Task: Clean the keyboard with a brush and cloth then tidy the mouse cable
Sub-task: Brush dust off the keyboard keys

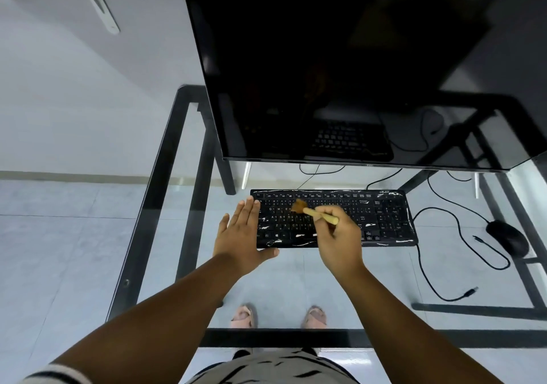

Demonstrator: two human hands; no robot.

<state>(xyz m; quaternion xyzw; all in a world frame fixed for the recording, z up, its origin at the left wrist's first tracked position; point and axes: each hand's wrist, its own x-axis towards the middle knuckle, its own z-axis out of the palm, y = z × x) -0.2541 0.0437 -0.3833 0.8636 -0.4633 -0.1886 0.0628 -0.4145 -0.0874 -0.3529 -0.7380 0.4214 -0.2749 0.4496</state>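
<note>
On glass desk (165, 153); wooden brush (313, 212) sweeps keyboard (381, 218).

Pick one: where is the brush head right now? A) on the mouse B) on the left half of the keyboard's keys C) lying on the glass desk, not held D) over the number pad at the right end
B: the right hand grips the wooden brush with its bristles on the left half of the keyboard, close to the flat left hand at that end.
</note>
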